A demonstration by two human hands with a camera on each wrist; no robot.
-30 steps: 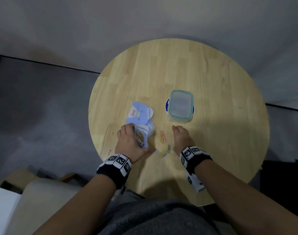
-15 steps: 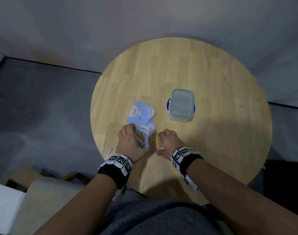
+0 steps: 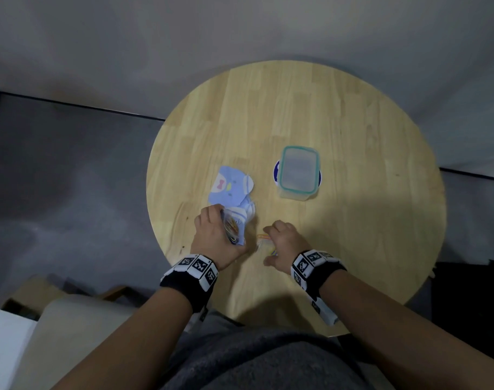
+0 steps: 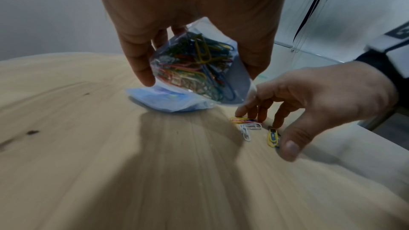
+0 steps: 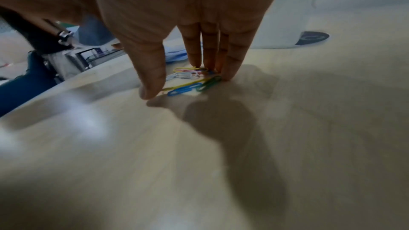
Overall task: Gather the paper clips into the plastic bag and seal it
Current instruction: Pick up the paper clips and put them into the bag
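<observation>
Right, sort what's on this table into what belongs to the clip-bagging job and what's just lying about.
Part of the job:
- plastic bag, partly filled, gripped by the left hand
- loose paper clips on the table, under the right hand

Lying about:
- lidded container
- blue cartoon-print packet
- round wooden table

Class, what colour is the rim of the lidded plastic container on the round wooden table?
Teal green rim, clearest in the head view.

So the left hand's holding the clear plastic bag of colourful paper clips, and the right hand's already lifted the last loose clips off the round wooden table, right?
Not quite. The left hand does hold the clear plastic bag, but the loose paper clips lie on the round wooden table under the right hand, as the right wrist view shows.
</observation>
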